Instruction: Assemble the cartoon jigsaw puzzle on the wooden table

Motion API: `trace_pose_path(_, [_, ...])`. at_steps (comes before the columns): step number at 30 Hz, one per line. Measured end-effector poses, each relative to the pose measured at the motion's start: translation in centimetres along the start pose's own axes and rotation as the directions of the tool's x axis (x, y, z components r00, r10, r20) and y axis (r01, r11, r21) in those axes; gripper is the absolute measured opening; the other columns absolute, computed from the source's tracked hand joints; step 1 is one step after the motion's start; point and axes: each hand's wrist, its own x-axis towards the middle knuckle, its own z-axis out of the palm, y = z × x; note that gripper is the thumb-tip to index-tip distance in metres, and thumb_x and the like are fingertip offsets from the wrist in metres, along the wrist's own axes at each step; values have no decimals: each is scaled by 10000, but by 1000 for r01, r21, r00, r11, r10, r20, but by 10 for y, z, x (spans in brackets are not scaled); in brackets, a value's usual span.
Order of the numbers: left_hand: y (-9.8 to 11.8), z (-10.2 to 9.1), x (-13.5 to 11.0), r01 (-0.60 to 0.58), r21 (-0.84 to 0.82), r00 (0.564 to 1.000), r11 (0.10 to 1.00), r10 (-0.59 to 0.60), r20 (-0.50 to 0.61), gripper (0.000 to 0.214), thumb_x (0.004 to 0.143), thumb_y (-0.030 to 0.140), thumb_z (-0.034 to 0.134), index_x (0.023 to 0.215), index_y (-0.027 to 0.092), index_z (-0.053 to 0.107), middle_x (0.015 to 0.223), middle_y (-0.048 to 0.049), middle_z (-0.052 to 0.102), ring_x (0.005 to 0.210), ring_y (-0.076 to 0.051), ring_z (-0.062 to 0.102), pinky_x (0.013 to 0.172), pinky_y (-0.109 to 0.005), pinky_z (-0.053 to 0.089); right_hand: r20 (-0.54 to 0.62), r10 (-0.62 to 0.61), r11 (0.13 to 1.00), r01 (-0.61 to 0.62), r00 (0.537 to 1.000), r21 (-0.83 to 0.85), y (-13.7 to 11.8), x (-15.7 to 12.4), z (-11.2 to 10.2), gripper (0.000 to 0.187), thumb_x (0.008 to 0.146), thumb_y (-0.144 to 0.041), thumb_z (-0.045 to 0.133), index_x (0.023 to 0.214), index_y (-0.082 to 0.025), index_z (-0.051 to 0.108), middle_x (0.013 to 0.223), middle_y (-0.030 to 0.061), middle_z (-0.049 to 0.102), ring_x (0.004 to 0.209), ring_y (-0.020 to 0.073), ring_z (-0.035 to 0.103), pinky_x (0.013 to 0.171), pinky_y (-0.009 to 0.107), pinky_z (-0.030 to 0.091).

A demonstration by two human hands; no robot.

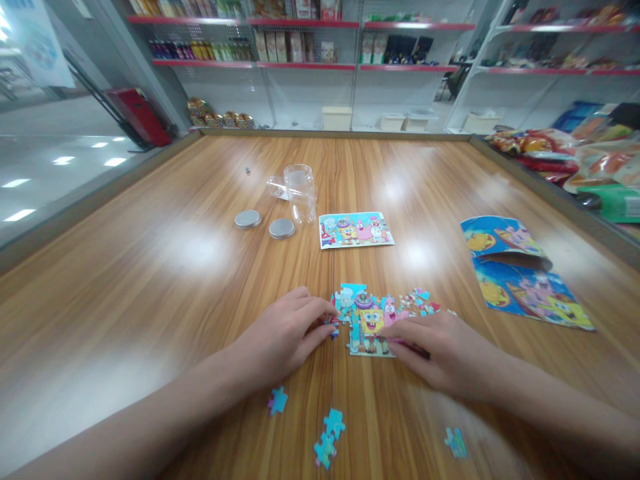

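At the frame's lower centre, a part-assembled jigsaw (371, 321): left hand (293, 331), fingertips slightly parted, at its left edge; right hand (441, 348) half-curled over its right; holds unclear. Best aligned before pressing flat.

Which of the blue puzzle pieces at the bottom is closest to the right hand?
The lone piece at the far right, below the right hand. The other blue pieces down there lie further left.

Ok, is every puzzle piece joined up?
No, several loose pieces lie on the table, apart from the partly built puzzle.
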Motion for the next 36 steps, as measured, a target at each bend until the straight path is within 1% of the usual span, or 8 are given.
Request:
trace_pose_path(3, [-2, 1, 0, 58, -25, 998, 998, -59, -37, 116, 990, 232, 556, 1068, 185, 627, 969, -44, 683, 945, -190, 594, 825, -350, 499, 8, 0, 1000, 0, 1000, 13, 0, 0, 0, 230, 965, -162, 510, 1115, -223, 673, 899, 23, 746, 715, 130, 662, 625, 260, 383])
trace_pose_path(6, [-3, 2, 0, 83, -32, 995, 996, -84, -48, 139, 997, 209, 533, 1096, 186, 628, 993, -46, 690, 972, -190, 607, 855, -364, 509, 15, 5, 1000, -5, 1000, 9, 0, 0, 0, 222, 966, -161, 510, 1105, -221, 673, 870, 17, 742, 685, 125, 652, 610, 262, 365])
trace_pose_path(12, [-4, 4, 1, 77, -28, 996, 997, -79, -52, 175, 996, 184, 513, 1122, 185, 634, 1031, -59, 701, 995, -196, 617, 885, -388, 520, 19, 6, 1000, -6, 1000, -4, -1, 0, -2, 199, 964, -161, 506, 1054, -218, 674, 847, 10, 734, 666, 129, 644, 602, 271, 346])
trace_pose_path(22, [-7, 3, 2, 90, -25, 993, 996, -92, -71, 145, 981, 199, 553, 1083, 192, 656, 985, -51, 708, 939, -190, 626, 840, -370, 524, 16, 16, 1000, -16, 1000, 3, 1, -1, 0, 232, 962, -168, 522, 1117, -236, 681, 889, 18, 748, 710, 136, 668, 623, 268, 386])
trace_pose_path(25, [-6, -2, 3, 96, -14, 994, 995, -97, -57, 120, 964, 191, 567, 1041, 188, 659, 948, -44, 702, 901, -185, 624, 800, -351, 514, 21, 21, 1000, -21, 1000, 19, 2, -1, 1, 247, 965, -173, 525, 1150, -248, 671, 931, 15, 754, 768, 144, 693, 659, 266, 418])
trace_pose_path(29, [-5, -12, 4, 115, 0, 992, 993, -115, -52, 99, 950, 218, 584, 947, 183, 676, 873, -33, 694, 819, -166, 627, 744, -316, 497, 29, -10, 1000, 9, 1000, 28, 4, -2, 0, 244, 975, -179, 515, 1165, -234, 659, 956, 25, 752, 785, 143, 696, 686, 267, 438])
trace_pose_path(33, [-4, -21, 5, 119, 7, 993, 993, -119, -13, 158, 944, 241, 590, 832, 177, 681, 748, -11, 679, 700, -137, 612, 669, -274, 474, 26, -51, 999, 51, 998, -6, 9, -3, -6, 184, 989, -203, 499, 1029, -205, 679, 867, 29, 731, 731, 141, 667, 663, 276, 425])
trace_pose_path(36, [-5, -24, 5, 132, 9, 991, 991, -132, 20, 245, 968, 237, 541, 763, 173, 659, 676, 3, 654, 633, -120, 592, 640, -259, 462, -23, -89, 996, 88, 996, -28, 11, -4, -9, 177, 996, -209, 502, 1017, -201, 678, 857, 29, 730, 748, 146, 672, 665, 281, 425])
